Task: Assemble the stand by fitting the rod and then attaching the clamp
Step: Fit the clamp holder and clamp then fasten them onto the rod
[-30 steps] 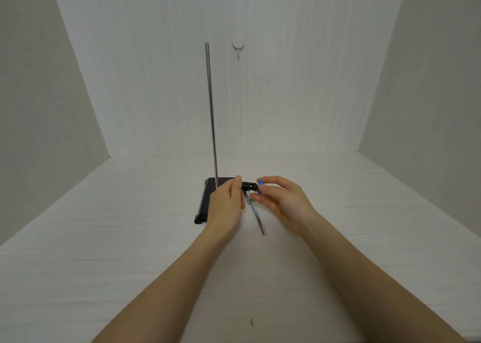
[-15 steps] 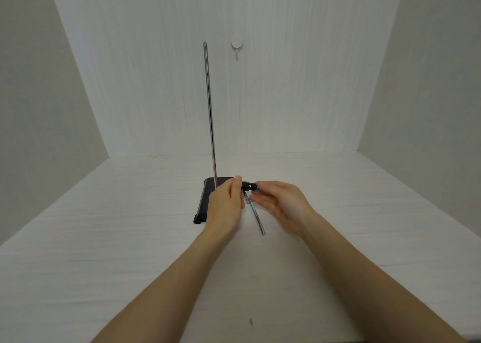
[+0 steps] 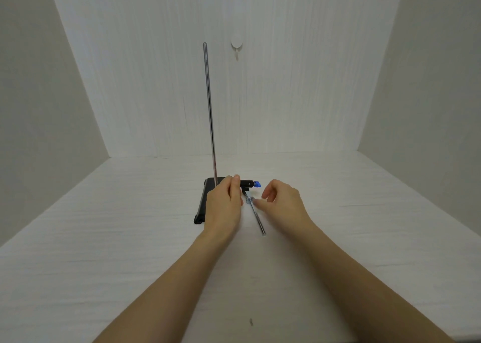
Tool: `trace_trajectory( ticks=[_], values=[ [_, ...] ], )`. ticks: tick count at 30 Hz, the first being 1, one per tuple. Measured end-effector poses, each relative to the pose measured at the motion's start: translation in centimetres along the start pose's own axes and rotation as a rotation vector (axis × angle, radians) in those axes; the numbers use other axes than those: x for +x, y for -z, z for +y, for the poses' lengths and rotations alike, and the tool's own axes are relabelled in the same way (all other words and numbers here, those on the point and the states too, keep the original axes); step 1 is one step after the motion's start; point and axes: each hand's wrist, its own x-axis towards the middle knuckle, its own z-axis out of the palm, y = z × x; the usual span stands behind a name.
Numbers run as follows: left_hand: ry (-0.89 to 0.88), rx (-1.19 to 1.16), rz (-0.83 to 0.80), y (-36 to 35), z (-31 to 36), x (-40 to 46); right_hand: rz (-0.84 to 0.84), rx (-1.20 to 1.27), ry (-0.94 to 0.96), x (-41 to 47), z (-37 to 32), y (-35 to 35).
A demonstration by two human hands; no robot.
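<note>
Released by the right hand [image 3: 283, 202] (fingers loose), black blue-knobbed clamp [image 3: 248, 185] stays in left hand [image 3: 223, 204].

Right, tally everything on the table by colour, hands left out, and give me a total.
Black: 2, the base and the clamp body
Silver: 2, the upright rod and the clamp's shaft
Blue: 1, the screw knob on the clamp
Total: 5
</note>
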Motion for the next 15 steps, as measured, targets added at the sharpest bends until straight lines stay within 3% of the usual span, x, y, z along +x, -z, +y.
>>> trace_trajectory(
  ticks=[10,13,15],
  values=[
    [0.011,-0.016,0.022,0.1,-0.3,0.1,-0.161,-0.422,-0.09,0.0,-0.4,0.2],
    [0.03,-0.006,0.007,0.0,-0.4,0.2,-0.138,-0.337,-0.136,0.4,-0.2,0.5],
    [0.056,-0.048,-0.004,0.0,-0.5,0.2,-0.092,-0.13,-0.176,0.8,-0.1,0.9]
  ],
)
